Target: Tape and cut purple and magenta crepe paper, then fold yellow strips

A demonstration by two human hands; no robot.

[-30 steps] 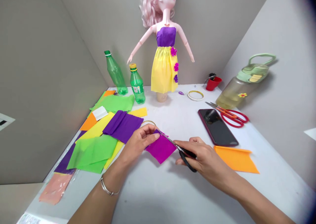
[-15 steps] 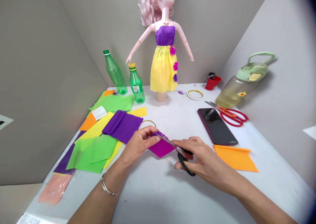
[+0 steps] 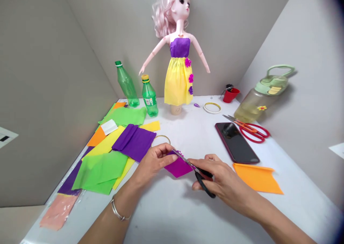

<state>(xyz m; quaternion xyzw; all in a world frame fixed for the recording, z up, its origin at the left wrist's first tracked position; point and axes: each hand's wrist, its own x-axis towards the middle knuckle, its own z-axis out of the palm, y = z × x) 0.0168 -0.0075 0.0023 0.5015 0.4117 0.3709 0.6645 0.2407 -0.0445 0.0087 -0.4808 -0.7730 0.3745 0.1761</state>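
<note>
Head view: left hand (image 3: 153, 162) pinches magenta sheet (image 3: 179, 168), right hand (image 3: 221, 177) grips black scissors (image 3: 207, 190); loop-handled bottle (image 3: 271, 84) holds yellowish liquid (image 3: 243, 115)

The flat rectangular phone (image 3: 238, 145) has a glossy black screen. Left of it, the four-cornered magenta paper-like sheet (image 3: 178, 168) looks matt; the black-handled scissors (image 3: 183, 158) have smooth metal blades. Beyond it, the green-lidded bottle (image 3: 253, 102) looks translucent plastic.

Doll (image 3: 178, 81) and phone (image 3: 237, 143) behind the hands (image 3: 223, 175)
</note>
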